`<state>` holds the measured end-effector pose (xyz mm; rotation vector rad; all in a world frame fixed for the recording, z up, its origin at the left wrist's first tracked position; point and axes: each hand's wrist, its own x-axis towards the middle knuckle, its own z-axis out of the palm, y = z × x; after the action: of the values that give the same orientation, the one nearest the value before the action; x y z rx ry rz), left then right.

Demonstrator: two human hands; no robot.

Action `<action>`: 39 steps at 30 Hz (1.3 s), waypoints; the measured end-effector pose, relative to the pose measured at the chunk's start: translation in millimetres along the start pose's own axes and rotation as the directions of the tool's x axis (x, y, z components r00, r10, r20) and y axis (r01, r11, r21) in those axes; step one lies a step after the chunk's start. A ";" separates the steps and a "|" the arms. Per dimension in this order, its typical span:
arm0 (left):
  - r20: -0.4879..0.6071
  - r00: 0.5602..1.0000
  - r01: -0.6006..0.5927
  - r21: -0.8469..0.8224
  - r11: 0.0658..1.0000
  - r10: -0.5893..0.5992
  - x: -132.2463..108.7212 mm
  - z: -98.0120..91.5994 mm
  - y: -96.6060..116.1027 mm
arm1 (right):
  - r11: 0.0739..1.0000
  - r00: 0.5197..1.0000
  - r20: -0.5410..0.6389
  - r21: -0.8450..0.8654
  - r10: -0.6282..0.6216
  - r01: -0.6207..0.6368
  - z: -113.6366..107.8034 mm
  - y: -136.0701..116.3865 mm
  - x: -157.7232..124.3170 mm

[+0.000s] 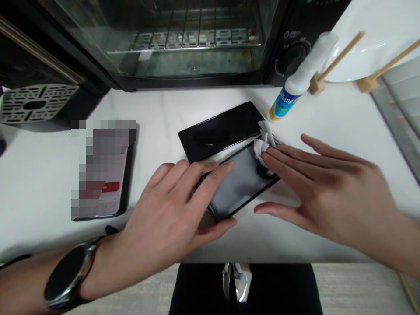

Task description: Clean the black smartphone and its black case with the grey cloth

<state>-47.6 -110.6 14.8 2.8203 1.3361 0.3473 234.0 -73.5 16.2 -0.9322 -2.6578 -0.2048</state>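
Note:
Two black phones lie side by side on the white table (328, 118). My left hand (173, 205) rests flat on the near phone (239, 183), fingers stretched along its left edge and thumb at its near corner, holding it down. My right hand (321, 183) has its fingers extended and pressed on a crumpled white wipe (264, 142) at the near phone's far right end. The far phone (219, 129) lies untouched just beyond. A dark round watch (67, 275) sits on my left wrist.
A white bottle with a blue-yellow label (297, 85) lies tilted behind the phones. A third phone with a lit, blurred screen (101, 170) lies at the left. A black toaster oven (183, 43) fills the back. A white plate in a wooden rack (364, 39) stands at the back right.

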 end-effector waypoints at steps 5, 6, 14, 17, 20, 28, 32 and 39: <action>0.007 0.994 -0.110 -0.087 0.990 0.111 -0.6 -1.8 1.6 | 0.954 0.977 0.038 0.226 -0.211 0.198 -0.3 -13.5 0.1; 0.016 0.990 -0.136 -0.103 0.985 0.139 -0.9 -2.3 2.2 | 0.931 0.967 0.058 0.292 -0.248 0.221 0.0 -16.9 -0.4; 0.028 0.996 -0.085 -0.080 0.993 0.088 -1.9 -1.8 3.5 | 0.838 0.940 0.096 0.490 -0.327 0.241 2.3 -23.4 -4.0; 0.020 1.000 -0.009 -0.017 1.000 0.009 -0.8 0.4 1.6 | 0.895 0.970 0.036 0.396 -0.240 0.206 2.1 -17.7 -3.3; 0.012 1.000 0.018 0.020 1.000 -0.018 0.7 1.9 0.5 | 0.943 0.988 -0.023 0.296 -0.156 0.155 1.6 -11.1 -1.7; 0.012 0.999 0.036 0.015 0.999 -0.036 1.4 1.2 -1.0 | 0.996 0.995 -0.039 -0.006 0.088 -0.088 2.8 0.3 0.1; 0.015 1.000 -0.013 -0.061 0.998 0.014 1.6 -0.4 -1.4 | 0.999 0.999 -0.035 0.023 0.037 -0.037 5.5 -1.4 0.6; 0.020 0.994 -0.102 -0.132 0.986 0.106 1.7 -1.3 -1.0 | 0.978 0.987 0.034 0.144 -0.157 0.150 5.2 -13.0 1.0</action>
<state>-47.6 -108.8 16.4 2.7812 1.1201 0.3817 223.8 -81.8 11.3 -0.6960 -2.7455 -0.0302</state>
